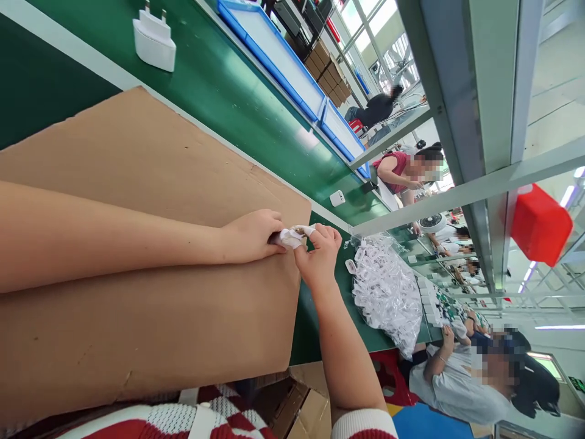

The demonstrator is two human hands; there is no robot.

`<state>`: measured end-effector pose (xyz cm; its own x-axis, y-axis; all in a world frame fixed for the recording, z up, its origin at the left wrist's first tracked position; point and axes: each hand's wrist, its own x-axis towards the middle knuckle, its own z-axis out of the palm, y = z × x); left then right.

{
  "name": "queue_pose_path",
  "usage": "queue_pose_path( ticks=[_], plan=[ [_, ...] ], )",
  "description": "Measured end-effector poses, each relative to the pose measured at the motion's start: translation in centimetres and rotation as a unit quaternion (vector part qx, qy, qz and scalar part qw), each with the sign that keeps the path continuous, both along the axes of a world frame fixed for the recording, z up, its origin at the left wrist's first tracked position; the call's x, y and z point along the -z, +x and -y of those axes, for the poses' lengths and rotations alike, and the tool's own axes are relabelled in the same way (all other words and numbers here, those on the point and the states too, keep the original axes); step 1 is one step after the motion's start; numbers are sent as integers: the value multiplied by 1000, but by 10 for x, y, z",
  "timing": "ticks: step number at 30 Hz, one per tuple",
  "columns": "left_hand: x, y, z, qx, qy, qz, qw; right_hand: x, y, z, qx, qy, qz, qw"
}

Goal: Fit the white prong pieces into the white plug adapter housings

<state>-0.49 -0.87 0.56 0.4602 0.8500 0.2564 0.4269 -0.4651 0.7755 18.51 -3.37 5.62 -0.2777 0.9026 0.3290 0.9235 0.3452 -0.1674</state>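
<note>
My left hand (253,236) reaches in over the brown cardboard sheet (183,317), its fingers closed around a small white piece (289,238). My right hand (320,253) meets it at the sheet's end, with thumb and fingers pinched on the same piece. White coverings appear to wrap some right fingertips. The fingers hide much of the piece, so its exact kind is unclear. Close beyond my right hand lies a clear plastic bag (386,289) full of white plastic parts.
A white two-pin plug adapter (155,39) and another small white adapter (337,198) stand on the green bench (219,79). Blue-rimmed trays (278,58) line the bench's far side. A red bin (542,224) is mounted on the frame. A co-worker in grey (457,378) sits nearby.
</note>
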Motion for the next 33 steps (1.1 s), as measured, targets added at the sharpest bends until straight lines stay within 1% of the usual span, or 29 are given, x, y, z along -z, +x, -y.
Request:
queue_pose_path(
  ticks=[4,8,9,11,13,14,16,18,19,20,21,22,23,25,26,27,28,29,31,33],
  plan=[
    [2,2,5,-3,13,-17,1000,6,-5,4,44,-17,-59,997],
    [6,1,7,-22,48,-22,998,14,-6,2,61,-23,-92,994],
    [7,1,7,-17,65,-38,997,16,-6,2,65,-24,-92,993],
    [7,-1,6,7,102,-100,990,20,-6,1,72,-23,-87,993],
    [5,-3,6,26,131,-165,977,22,-8,2,74,-24,-85,993],
    [2,-3,7,26,135,-182,974,23,-8,3,70,-26,-85,994],
    [-5,-4,6,24,109,-179,977,20,-6,5,60,-32,-92,993],
    [-15,-5,2,20,52,-162,985,12,3,6,58,-37,-105,992],
    [-21,-6,-3,7,22,-161,987,7,11,6,67,-37,-109,991],
    [-27,-7,-10,-14,-2,-165,986,1,21,5,91,-34,-109,989],
    [-33,-8,-18,-44,-19,-171,984,-6,32,4,129,-32,-102,986],
    [-40,-9,-29,-78,-29,-178,980,-12,44,3,182,-33,-86,979],
    [-46,-11,-42,-112,-31,-186,976,-17,56,2,246,-41,-62,966],
    [-57,-15,-69,-162,-29,-210,964,-25,77,0,369,-83,-12,926],
    [-62,-18,-83,-181,-33,-226,957,-26,85,-1,411,-108,5,905],
    [-66,-22,-95,-197,-40,-241,949,-27,92,-2,436,-131,13,890],
    [-70,-26,-106,-212,-51,-253,943,-28,96,-2,445,-146,14,883],
    [-73,-30,-116,-223,-64,-261,937,-27,99,-3,442,-154,9,884],
    [-77,-37,-130,-237,-88,-266,930,-25,101,-3,418,-154,-8,895],
    [-77,-40,-138,-253,-110,-271,922,-22,99,-4,391,-149,-21,908]
  ],
)
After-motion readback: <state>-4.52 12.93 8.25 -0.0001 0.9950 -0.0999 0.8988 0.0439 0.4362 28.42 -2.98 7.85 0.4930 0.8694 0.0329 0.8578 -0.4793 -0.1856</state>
